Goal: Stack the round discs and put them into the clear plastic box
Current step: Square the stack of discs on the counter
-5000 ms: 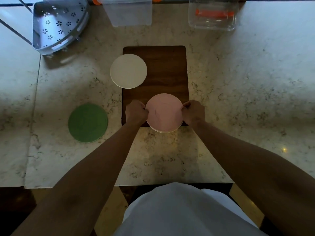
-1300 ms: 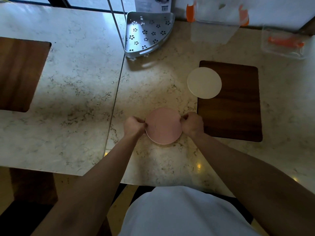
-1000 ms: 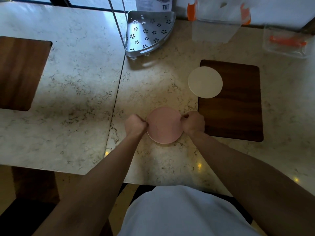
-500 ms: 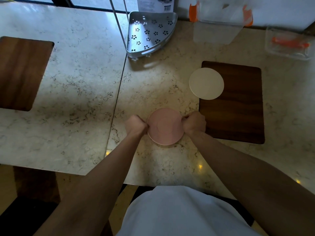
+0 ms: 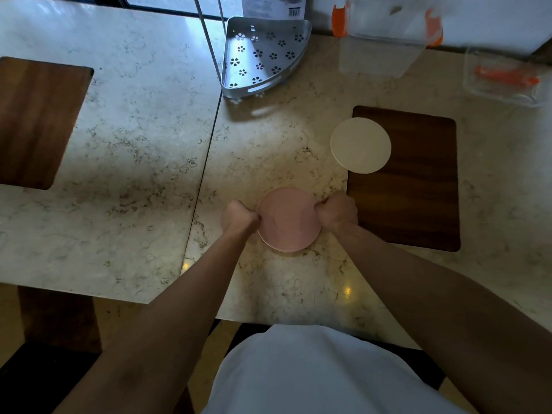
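A barcode, unreadable, marks the carton (image 5: 273,6) at 12 o'clock; left hand (image 5: 239,218) and right hand (image 5: 337,211) each clamp their grip on the pink disc (image 5: 288,219) over the counter (image 5: 149,144).

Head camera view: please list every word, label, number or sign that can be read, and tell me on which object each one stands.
No text can be read.
White cardboard box at the far edge, behind the grey perforated corner shelf: a barcode with a dark picture beside it, digits too small to read.
Pink round disc, cream round disc, clear plastic boxes: no print visible.
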Motion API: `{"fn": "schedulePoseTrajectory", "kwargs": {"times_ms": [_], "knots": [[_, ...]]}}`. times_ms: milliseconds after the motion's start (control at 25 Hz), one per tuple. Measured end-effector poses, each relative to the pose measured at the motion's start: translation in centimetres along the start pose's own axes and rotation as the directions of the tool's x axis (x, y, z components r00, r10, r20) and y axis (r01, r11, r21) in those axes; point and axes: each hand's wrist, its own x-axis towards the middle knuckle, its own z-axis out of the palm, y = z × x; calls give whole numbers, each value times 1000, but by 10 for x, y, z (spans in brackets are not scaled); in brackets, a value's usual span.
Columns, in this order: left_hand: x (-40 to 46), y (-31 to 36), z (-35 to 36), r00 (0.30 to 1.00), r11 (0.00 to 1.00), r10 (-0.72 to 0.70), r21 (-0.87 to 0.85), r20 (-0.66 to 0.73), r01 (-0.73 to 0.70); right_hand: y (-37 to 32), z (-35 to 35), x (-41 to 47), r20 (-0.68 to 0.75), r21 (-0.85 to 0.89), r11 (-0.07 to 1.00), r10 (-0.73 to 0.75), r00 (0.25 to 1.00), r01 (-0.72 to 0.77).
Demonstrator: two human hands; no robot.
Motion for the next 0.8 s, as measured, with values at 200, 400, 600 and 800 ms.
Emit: {"fn": "schedulePoseTrajectory", "kwargs": {"times_ms": [200, 400, 600, 800], "knots": [[-4, 2, 5, 998, 985, -51, -165, 32, 55, -1, 3, 3, 113, 58, 998, 12, 994, -19], [-9, 7, 10, 994, 950, -90, -296, 56, 102, 8, 12, 0, 32, 173, 985, 11, 999, -17], [-5, 24, 11, 996, 953, -56, -295, 65, 72, 14, 4, 1, 5, 289, 957, -18, 1000, 15], [2, 61, 19, 999, 966, -29, -256, 44, 40, 26, -17, 13, 3, 359, 933, 10, 1000, -11]]}}
